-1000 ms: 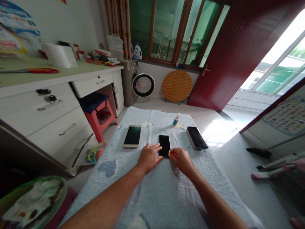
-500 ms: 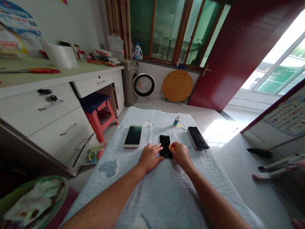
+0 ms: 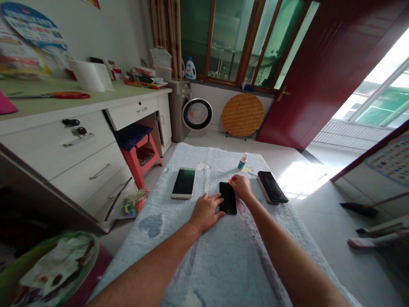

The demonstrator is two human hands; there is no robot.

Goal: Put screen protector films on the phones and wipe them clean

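Observation:
A small black phone (image 3: 228, 198) lies face up on the blue cloth (image 3: 211, 256). My left hand (image 3: 206, 212) rests beside it, fingers spread, with the fingertips on its left edge. At the phone's top right corner my right hand (image 3: 242, 186) pinches a small orange piece (image 3: 230, 181). To the left lies a gold-framed phone (image 3: 184, 183) with a dark screen. On the right is a black phone (image 3: 272, 186) on top of something pinkish. A small spray bottle (image 3: 242, 162) stands behind my right hand.
At the left are a white desk (image 3: 79, 140), a red stool (image 3: 140, 160) and a bin (image 3: 92, 264) with waste in it. Beyond the cloth stand a washing machine (image 3: 179, 113) with its door open and a round wooden board (image 3: 243, 114).
My right hand has moved up along the phone's right edge to its top corner, with the orange piece. The whole view has shifted slightly, so things appear further right.

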